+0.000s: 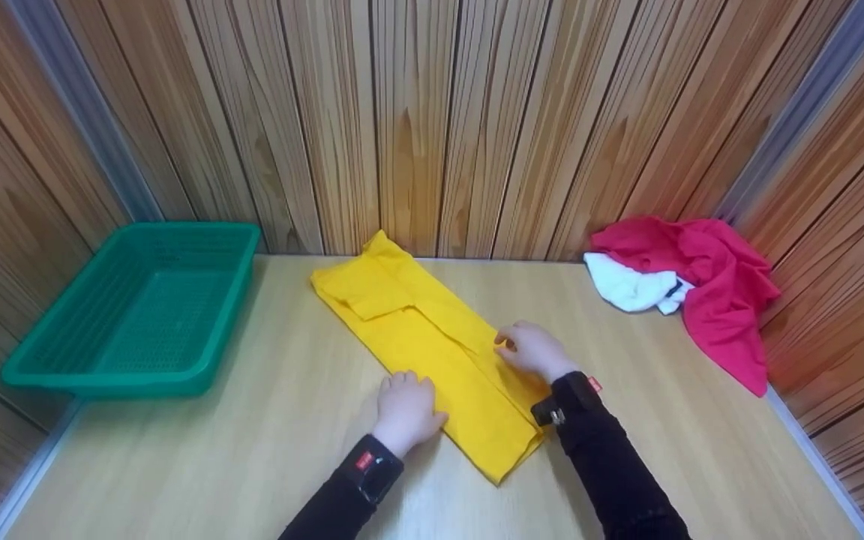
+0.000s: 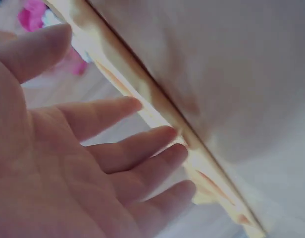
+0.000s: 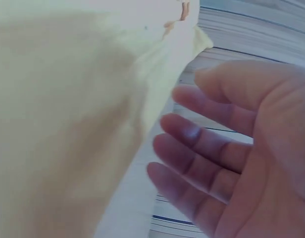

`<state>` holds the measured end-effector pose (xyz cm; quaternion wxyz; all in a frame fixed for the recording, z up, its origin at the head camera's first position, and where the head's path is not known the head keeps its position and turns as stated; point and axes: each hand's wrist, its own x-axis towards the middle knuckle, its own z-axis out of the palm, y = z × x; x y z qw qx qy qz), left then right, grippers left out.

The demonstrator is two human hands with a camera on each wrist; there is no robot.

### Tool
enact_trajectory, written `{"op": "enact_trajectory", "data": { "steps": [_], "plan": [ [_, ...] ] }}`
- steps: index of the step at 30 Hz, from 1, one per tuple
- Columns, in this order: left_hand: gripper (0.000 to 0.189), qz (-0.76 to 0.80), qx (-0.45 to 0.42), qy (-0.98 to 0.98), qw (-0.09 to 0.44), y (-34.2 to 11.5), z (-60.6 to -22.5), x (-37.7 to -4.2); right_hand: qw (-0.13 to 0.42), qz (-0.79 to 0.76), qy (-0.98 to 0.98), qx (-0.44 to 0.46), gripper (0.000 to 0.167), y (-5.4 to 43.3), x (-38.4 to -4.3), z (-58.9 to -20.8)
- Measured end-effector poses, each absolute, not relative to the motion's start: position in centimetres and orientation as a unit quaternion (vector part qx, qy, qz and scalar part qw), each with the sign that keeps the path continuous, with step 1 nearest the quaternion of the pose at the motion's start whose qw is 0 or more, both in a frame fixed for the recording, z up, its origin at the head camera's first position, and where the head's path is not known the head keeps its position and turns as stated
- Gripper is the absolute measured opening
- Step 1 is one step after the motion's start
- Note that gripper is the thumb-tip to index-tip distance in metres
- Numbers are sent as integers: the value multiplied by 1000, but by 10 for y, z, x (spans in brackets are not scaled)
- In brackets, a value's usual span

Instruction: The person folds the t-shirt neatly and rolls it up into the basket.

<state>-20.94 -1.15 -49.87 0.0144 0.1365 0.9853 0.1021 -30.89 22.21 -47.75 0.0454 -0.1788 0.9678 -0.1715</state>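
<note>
A yellow shirt [image 1: 432,352], folded into a long strip, lies slantwise on the table, one short sleeve [image 1: 376,296] turned over its far end. My left hand [image 1: 406,409] is at the shirt's lower left edge, its spread fingers reaching the cloth. In the left wrist view the fingertips of that hand [image 2: 93,163] meet the pale-looking shirt edge. Over the opposite long edge is my right hand [image 1: 533,350], fingers loosely bent with nothing between them. The right wrist view has this hand [image 3: 231,144] beside the shirt [image 3: 68,124], thumb near the forefinger.
A green plastic basket [image 1: 207,373] stands at the left by the wood-panelled wall. At the far right lies a crumpled red cloth [image 1: 732,274] with a white cloth [image 1: 627,285] against it. Panelled walls [image 1: 417,127] close off the back and both sides of the table [image 1: 267,450].
</note>
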Motion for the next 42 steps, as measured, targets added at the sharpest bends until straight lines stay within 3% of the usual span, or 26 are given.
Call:
{"op": "enact_trajectory", "data": {
  "steps": [6, 16, 23, 32, 42],
  "plan": [
    [47, 89, 166, 982, 12, 10, -494, -186, 4, -171, 965, -196, 22, 214, -320, -483],
    [30, 81, 223, 971, -7, 26, -499, -168, 51, -171, 966, -186, 27, 204, -329, -495],
    [29, 69, 220, 973, -15, 29, -497, -168, 43, -152, 969, -192, 29, 202, -329, -495],
    [40, 25, 222, 975, -12, 28, -499, -170, 53, -104, 974, -196, 30, 197, -325, -488],
    [64, 17, 174, 985, -10, 23, -504, -182, 8, -65, 974, -218, 24, 196, -318, -488]
  ]
}}
